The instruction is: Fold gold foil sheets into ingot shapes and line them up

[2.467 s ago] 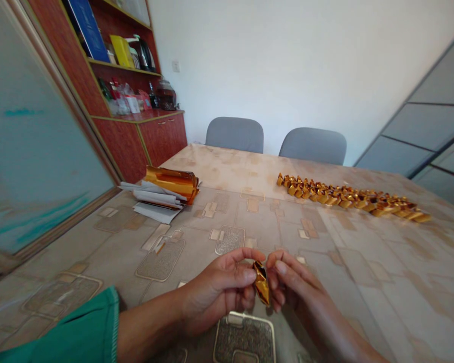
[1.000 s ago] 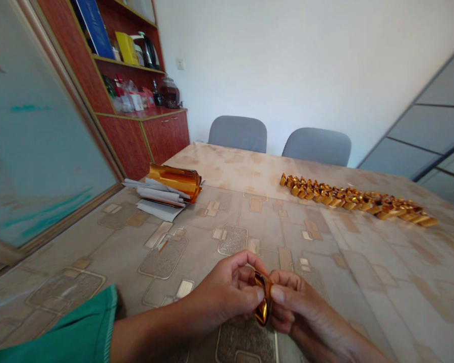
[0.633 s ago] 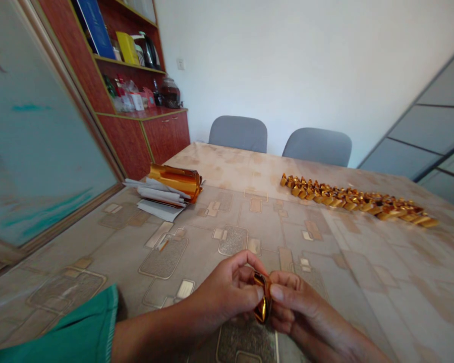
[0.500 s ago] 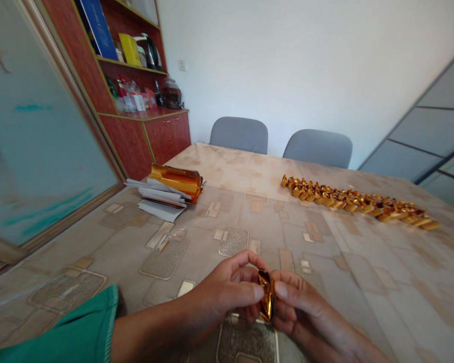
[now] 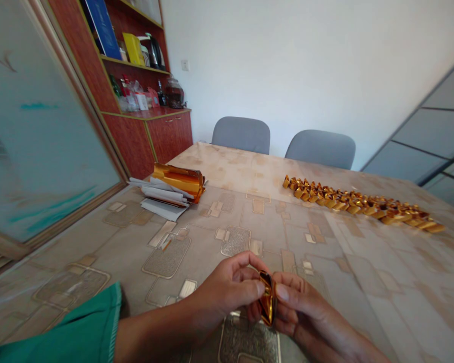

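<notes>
Between my two hands, low in the middle of the head view, is a small piece of folded gold foil paper [image 5: 267,305], boat-like and pointed at its lower end. My left hand [image 5: 236,290] pinches its left side, thumb pressing on the near face. On the opposite side, my right hand [image 5: 300,302] grips it between thumb and fingers. Some fingertips of both hands are hidden behind the foil. At the far right, rows of similar folded gold foil pieces [image 5: 357,200] lie on the table.
A patterned cloth covers the table [image 5: 204,247]. To the left lies a stack of gold foil sheets [image 5: 179,179] with white paper [image 5: 164,204]. Two grey chairs [image 5: 241,134] stand at the far edge. Behind them, left, is a red-brown cabinet [image 5: 170,133]; a glass sliding door [image 5: 49,126] borders the left.
The view has shifted slightly, so the scene sits a little further right. Both hands keep hold of the folded foil in nearly the same pose.
</notes>
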### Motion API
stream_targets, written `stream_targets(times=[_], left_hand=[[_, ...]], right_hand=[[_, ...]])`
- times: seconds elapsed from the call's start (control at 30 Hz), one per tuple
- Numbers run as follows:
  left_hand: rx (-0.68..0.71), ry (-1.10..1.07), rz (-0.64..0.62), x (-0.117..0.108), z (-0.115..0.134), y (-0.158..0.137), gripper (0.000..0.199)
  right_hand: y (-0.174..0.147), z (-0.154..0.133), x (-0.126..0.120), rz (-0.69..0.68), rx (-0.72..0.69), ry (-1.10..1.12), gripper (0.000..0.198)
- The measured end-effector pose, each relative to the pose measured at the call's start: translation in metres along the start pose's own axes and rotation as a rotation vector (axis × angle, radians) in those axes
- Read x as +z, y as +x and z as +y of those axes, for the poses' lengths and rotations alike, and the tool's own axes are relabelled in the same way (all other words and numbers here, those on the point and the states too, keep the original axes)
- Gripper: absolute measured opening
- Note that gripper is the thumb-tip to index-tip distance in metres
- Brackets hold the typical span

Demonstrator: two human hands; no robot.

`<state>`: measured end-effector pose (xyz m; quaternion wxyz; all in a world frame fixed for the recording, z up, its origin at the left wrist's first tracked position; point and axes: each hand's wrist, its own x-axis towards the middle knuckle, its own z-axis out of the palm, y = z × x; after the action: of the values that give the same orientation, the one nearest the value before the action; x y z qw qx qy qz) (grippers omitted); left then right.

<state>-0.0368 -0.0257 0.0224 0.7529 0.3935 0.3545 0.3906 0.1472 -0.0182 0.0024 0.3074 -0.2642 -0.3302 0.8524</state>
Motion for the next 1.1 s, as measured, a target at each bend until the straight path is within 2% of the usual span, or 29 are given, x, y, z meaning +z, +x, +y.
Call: stream_targets(times=[0.17,0.33,0.43,0.6,0.77,0.93,1.1], left_hand=[[0.005,0.019,0.015,-0.001,-0.0023,0.0023,0.032],[-0.01,-0.023,-0.039,-0.0012,-0.0013,0.0019,0.041],[-0.016,-0.035,-0.021,-0.0011,-0.0001,0.0,0.038],[-0.006,-0.03,-0.037,-0.001,0.001,-0.0019,0.037],[-0.021,0.0,0.016,0.0004,0.002,-0.0016,0.034],[-0.039,-0.062,-0.058,-0.0008,0.0023,-0.0028,0.051],[-0.089,-0.11,-0.083,-0.0038,0.0042,-0.0051,0.05]], right_hand=[[-0.0001,-0.0005,0.0006,-0.008,-0.007,-0.034,0.032],[-0.0005,-0.0019,0.0021,-0.007,0.009,-0.012,0.031],[-0.001,0.0001,-0.0014,0.015,0.006,0.013,0.024],[-0.0011,0.0013,-0.0024,-0.009,-0.01,-0.016,0.028],[-0.0017,0.0003,0.0,0.014,-0.008,-0.018,0.026],[-0.0023,0.0022,-0.0038,-0.013,-0.019,-0.022,0.024],[-0.0032,0.001,-0.0031,-0.013,-0.02,-0.026,0.026]])
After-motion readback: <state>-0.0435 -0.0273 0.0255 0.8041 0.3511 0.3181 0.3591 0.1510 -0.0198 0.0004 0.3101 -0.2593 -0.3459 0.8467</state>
